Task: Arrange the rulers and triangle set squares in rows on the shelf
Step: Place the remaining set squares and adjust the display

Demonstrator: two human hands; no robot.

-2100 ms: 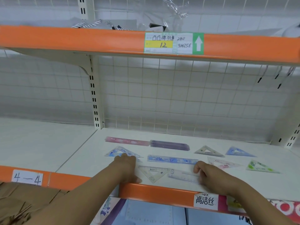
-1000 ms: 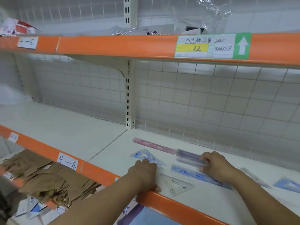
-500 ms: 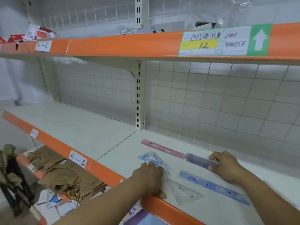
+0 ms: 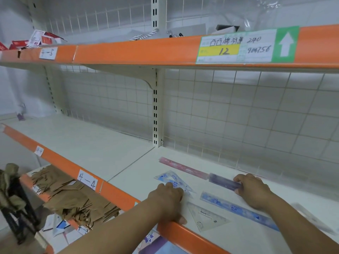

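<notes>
Lower centre: left hand (image 4: 165,197) lay flat on the blue set square (image 4: 171,179); lower right: right hand (image 4: 254,191) pinched the purple ruler (image 4: 222,182) end.

Three rulers (image 4: 236,209); two set squares (image 4: 207,216); blurred piece (image 4: 311,217), kind unclear.

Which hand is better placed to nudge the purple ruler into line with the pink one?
Right. The right hand grips the purple ruler, which lies end to end with the pink ruler; the left hand rests on the blue set square, farther off.
</notes>
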